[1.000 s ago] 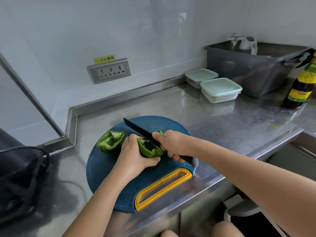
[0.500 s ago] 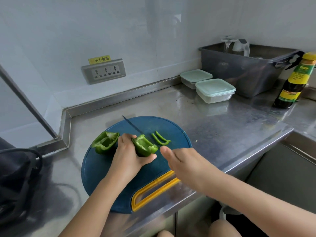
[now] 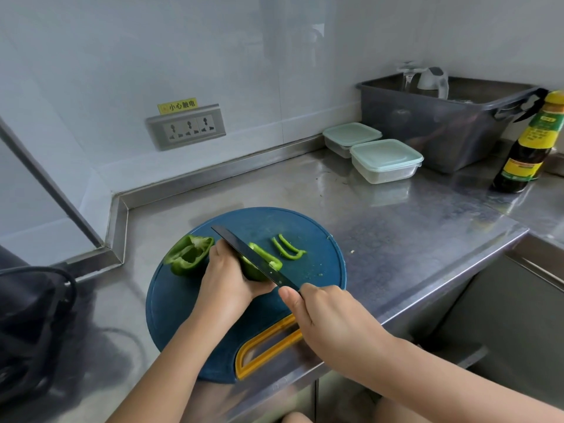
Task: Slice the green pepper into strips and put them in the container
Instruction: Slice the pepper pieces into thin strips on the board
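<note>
Mid-frame, the left hand (image 3: 227, 282) holds the pepper half (image 3: 264, 254), fingers curled; the right hand (image 3: 332, 322) grips the knife (image 3: 250, 256). A slip could nick those fingers.

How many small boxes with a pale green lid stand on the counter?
2. The nearer box stands beside the grey tub; the farther box is just behind the nearer one. Both lids are on. The tub may hide others.

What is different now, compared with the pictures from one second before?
Two cut strips now lie on the cutting board, right of the knife. The right hand has brought the knife back over the held pepper half. The left hand still holds that half; the other half stayed put.
</note>
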Action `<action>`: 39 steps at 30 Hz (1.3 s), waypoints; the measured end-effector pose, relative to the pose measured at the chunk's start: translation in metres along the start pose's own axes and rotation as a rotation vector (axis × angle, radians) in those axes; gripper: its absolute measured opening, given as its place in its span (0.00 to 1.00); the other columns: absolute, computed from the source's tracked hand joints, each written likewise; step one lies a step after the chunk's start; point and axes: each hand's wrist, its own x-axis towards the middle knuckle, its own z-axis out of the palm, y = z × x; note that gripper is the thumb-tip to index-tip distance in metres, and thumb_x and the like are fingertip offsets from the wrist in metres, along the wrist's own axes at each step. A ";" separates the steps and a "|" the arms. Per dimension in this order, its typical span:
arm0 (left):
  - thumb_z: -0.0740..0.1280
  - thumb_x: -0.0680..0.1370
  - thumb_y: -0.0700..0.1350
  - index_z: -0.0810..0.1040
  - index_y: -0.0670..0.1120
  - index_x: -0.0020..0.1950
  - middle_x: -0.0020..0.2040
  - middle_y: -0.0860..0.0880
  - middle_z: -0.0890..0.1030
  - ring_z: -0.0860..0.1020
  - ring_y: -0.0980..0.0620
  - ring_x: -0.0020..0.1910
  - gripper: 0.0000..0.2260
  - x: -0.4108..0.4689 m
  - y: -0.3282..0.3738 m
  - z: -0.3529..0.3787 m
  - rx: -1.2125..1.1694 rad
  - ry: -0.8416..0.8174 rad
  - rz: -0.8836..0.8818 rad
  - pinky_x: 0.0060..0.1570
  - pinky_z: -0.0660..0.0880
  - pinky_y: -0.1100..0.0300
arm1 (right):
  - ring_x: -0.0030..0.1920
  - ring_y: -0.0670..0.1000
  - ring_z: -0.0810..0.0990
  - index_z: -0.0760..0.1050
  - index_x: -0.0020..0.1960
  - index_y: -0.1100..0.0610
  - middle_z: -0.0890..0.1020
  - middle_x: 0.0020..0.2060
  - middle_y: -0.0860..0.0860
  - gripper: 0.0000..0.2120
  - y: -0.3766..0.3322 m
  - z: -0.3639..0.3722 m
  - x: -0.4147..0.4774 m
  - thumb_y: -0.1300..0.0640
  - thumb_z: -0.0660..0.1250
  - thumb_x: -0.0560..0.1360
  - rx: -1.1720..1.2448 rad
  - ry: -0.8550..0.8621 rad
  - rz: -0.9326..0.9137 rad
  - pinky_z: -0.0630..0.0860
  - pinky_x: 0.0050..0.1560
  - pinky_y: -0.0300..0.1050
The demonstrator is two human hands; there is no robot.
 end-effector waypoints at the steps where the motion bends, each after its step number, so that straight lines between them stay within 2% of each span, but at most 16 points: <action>1: 0.72 0.55 0.65 0.74 0.44 0.57 0.50 0.50 0.75 0.74 0.49 0.53 0.38 0.000 -0.001 0.001 0.000 -0.005 0.001 0.46 0.74 0.59 | 0.32 0.53 0.70 0.59 0.35 0.52 0.68 0.30 0.49 0.23 0.000 -0.001 0.000 0.37 0.42 0.78 0.012 -0.007 0.004 0.72 0.39 0.51; 4: 0.69 0.54 0.66 0.74 0.40 0.55 0.48 0.46 0.76 0.75 0.47 0.50 0.39 0.002 -0.004 0.004 0.011 -0.023 -0.039 0.42 0.72 0.60 | 0.30 0.52 0.69 0.60 0.35 0.53 0.68 0.29 0.49 0.24 -0.002 -0.003 0.002 0.38 0.42 0.79 -0.005 -0.007 -0.004 0.71 0.36 0.49; 8: 0.68 0.55 0.67 0.73 0.37 0.51 0.44 0.44 0.76 0.76 0.45 0.46 0.39 0.004 -0.008 0.007 0.044 -0.050 -0.070 0.36 0.66 0.63 | 0.31 0.52 0.70 0.61 0.35 0.53 0.68 0.29 0.49 0.24 -0.002 -0.002 0.007 0.38 0.42 0.80 -0.012 -0.025 -0.016 0.74 0.38 0.50; 14: 0.64 0.55 0.68 0.74 0.40 0.50 0.45 0.46 0.75 0.74 0.48 0.47 0.37 0.004 -0.003 0.007 0.096 -0.031 -0.035 0.36 0.65 0.64 | 0.33 0.54 0.71 0.61 0.35 0.53 0.69 0.30 0.49 0.24 -0.002 0.001 0.010 0.38 0.43 0.80 -0.001 -0.027 0.002 0.73 0.38 0.50; 17: 0.63 0.56 0.69 0.74 0.40 0.51 0.47 0.47 0.74 0.74 0.48 0.50 0.37 0.002 0.001 0.005 0.097 -0.017 -0.030 0.40 0.69 0.62 | 0.34 0.55 0.72 0.61 0.35 0.53 0.69 0.30 0.50 0.24 -0.006 0.005 0.011 0.38 0.43 0.80 0.016 -0.019 0.013 0.71 0.36 0.49; 20: 0.69 0.58 0.65 0.72 0.38 0.55 0.52 0.45 0.72 0.72 0.47 0.54 0.37 -0.003 0.010 0.000 0.056 0.003 -0.030 0.46 0.70 0.60 | 0.34 0.55 0.73 0.61 0.34 0.53 0.69 0.30 0.50 0.24 -0.009 0.004 0.012 0.39 0.43 0.80 0.022 -0.024 0.022 0.70 0.35 0.48; 23: 0.77 0.62 0.54 0.67 0.36 0.61 0.56 0.43 0.69 0.71 0.45 0.57 0.37 -0.009 0.019 -0.002 0.021 0.028 -0.058 0.50 0.69 0.60 | 0.33 0.55 0.73 0.63 0.34 0.54 0.70 0.30 0.51 0.25 -0.013 -0.001 0.016 0.40 0.43 0.81 0.032 -0.053 0.030 0.68 0.32 0.46; 27: 0.78 0.65 0.48 0.63 0.37 0.63 0.59 0.41 0.68 0.72 0.43 0.58 0.35 -0.013 0.027 -0.006 0.019 0.025 -0.092 0.49 0.68 0.60 | 0.35 0.55 0.75 0.67 0.36 0.56 0.73 0.33 0.54 0.26 -0.020 -0.005 0.024 0.40 0.43 0.81 0.054 -0.081 0.038 0.69 0.34 0.46; 32: 0.78 0.65 0.49 0.64 0.38 0.63 0.59 0.42 0.68 0.71 0.44 0.58 0.35 -0.014 0.029 -0.007 0.018 0.030 -0.097 0.49 0.67 0.61 | 0.38 0.56 0.78 0.71 0.41 0.58 0.75 0.35 0.55 0.28 -0.019 0.000 0.023 0.39 0.43 0.81 0.026 -0.069 0.034 0.75 0.38 0.49; 34: 0.78 0.64 0.51 0.64 0.38 0.61 0.58 0.43 0.69 0.71 0.45 0.58 0.35 -0.013 0.027 -0.007 0.016 0.026 -0.104 0.49 0.67 0.61 | 0.38 0.56 0.77 0.68 0.39 0.56 0.74 0.35 0.54 0.26 -0.013 0.003 0.020 0.39 0.43 0.81 0.000 -0.054 0.041 0.73 0.38 0.48; 36: 0.79 0.62 0.53 0.65 0.41 0.56 0.55 0.45 0.70 0.72 0.47 0.54 0.33 -0.012 0.026 -0.009 -0.023 0.022 -0.149 0.46 0.68 0.60 | 0.38 0.57 0.77 0.65 0.35 0.54 0.72 0.33 0.53 0.25 -0.004 0.003 0.017 0.39 0.44 0.81 -0.007 -0.058 0.071 0.72 0.38 0.49; 39: 0.79 0.61 0.55 0.64 0.44 0.53 0.53 0.46 0.70 0.73 0.49 0.51 0.32 -0.011 0.026 -0.009 -0.026 0.003 -0.183 0.43 0.68 0.59 | 0.32 0.54 0.72 0.63 0.33 0.54 0.69 0.29 0.51 0.26 0.006 0.000 0.015 0.39 0.44 0.81 0.005 -0.068 0.070 0.72 0.37 0.48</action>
